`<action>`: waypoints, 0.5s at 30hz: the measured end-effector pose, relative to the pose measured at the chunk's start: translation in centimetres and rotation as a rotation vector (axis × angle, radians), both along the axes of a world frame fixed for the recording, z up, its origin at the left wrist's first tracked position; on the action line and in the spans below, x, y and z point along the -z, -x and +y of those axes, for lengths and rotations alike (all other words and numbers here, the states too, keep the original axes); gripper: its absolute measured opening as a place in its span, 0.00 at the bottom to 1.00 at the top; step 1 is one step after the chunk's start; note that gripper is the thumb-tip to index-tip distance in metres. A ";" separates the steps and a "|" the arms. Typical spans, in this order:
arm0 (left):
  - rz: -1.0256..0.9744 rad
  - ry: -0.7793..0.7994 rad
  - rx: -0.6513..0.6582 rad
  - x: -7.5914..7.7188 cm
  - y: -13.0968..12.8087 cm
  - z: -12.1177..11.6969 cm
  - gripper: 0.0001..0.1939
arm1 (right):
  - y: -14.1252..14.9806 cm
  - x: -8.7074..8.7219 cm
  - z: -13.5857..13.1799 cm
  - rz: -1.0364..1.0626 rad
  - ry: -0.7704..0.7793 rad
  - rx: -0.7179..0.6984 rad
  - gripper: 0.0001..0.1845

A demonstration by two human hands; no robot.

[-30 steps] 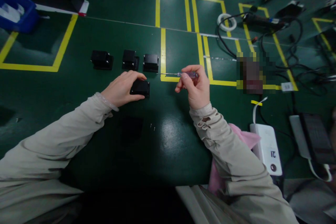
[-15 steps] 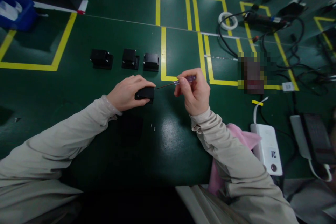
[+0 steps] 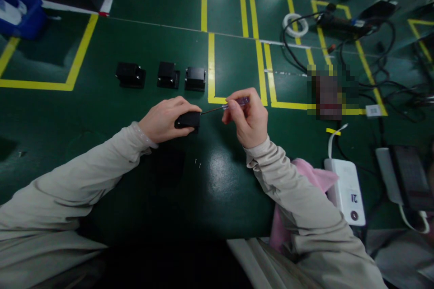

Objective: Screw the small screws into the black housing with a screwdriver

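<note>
Head view, left hand: the bare left hand [image 3: 167,119] is curved part-way round a small black rectangular block [image 3: 190,120]; its digits press the far and near sides, spread only as wide as the block.
Held block: on the dark-green glossy tabletop [image 3: 233,189], right end clear of the palm; how firm the squeeze is cannot be told.
Right hand: the bare right hand [image 3: 249,117] is closed in a pinch on a slim screwdriver with a see-through purplish handle [image 3: 243,100]; no gap shows between digits and handle.
Screwdriver tip: at the block's far right corner; whether it sits in a screw is too small to tell.
Loose screws: two tiny pale metal screws [image 3: 195,161] lie apart, nearer the body than the block.
Other blocks: three black blocks with shiny metal fittings [image 3: 167,73] stand in a row beyond the left hand.
</note>
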State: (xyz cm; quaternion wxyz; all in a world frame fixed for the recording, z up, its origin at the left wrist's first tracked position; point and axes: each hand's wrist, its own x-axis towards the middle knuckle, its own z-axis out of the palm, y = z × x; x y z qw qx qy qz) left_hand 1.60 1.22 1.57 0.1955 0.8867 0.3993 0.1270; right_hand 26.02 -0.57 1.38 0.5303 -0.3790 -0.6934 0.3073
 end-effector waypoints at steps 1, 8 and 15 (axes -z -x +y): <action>-0.001 -0.002 -0.001 0.0 0.0 0.0 0.26 | 0.0 0.0 0.0 0.002 0.001 -0.002 0.07; -0.008 0.005 0.009 -0.2 -0.1 0.0 0.25 | 0.0 0.0 -0.1 0.011 0.008 -0.013 0.07; 0.007 0.009 0.006 -0.2 -0.1 0.0 0.25 | 0.0 -0.2 -0.3 -0.030 0.034 -0.003 0.09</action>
